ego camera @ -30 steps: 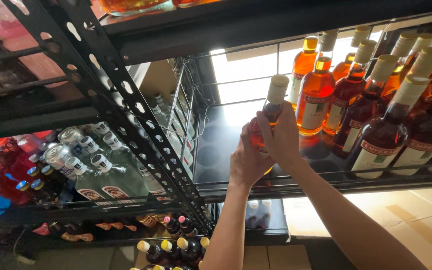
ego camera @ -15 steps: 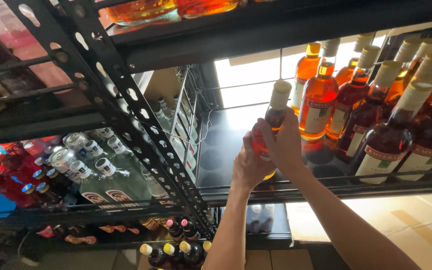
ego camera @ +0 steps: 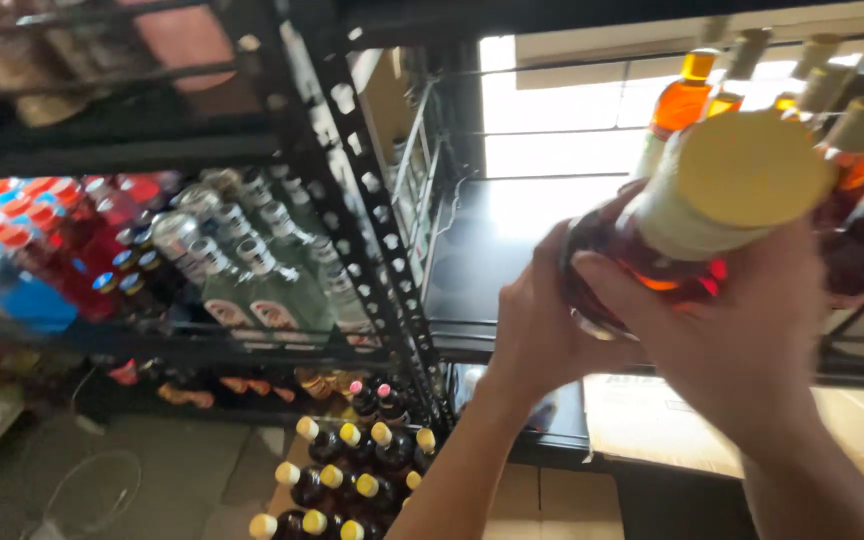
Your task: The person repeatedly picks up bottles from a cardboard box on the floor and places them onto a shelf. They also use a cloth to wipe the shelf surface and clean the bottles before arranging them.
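Both hands cradle an amber glass bottle (ego camera: 642, 250) in front of the dark metal shelf (ego camera: 512, 260), its cream cap (ego camera: 752, 165) tilted toward the camera. The left hand (ego camera: 537, 320) cups the body from behind; the right hand (ego camera: 742, 330) wraps its fingers (ego camera: 622, 300) closed around the shoulder. Full, smooth glass probably handles heavy, slippery and breakable, best gripped around the body. More amber bottles (ego camera: 682, 100) stand behind it on the shelf.
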